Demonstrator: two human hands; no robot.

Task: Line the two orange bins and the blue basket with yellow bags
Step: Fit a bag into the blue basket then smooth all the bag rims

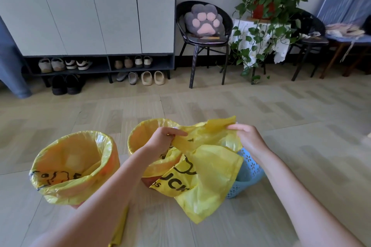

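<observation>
While both bins on my left already wear liners, I hold the third crinkled yellow plastic bag (208,168) up over the pale blue perforated plastic basket (250,172), presumably to find and spread its mouth. My left hand (164,138) pinches one upper edge; my right hand (248,136) pinches the opposite edge, fingers curled on the film. Bag hangs slack between them, printed side down, covering most of the basket. Basket looks unlined, though its interior is largely hidden. Far-left orange round bin (112,166): yellow liner (66,190) folded over the rim, nothing visible inside. Middle orange bin (152,181): also lined, partly behind my left forearm. Another strip of yellow film (120,228) lies on the wood-pattern floor (301,146) near me.
</observation>
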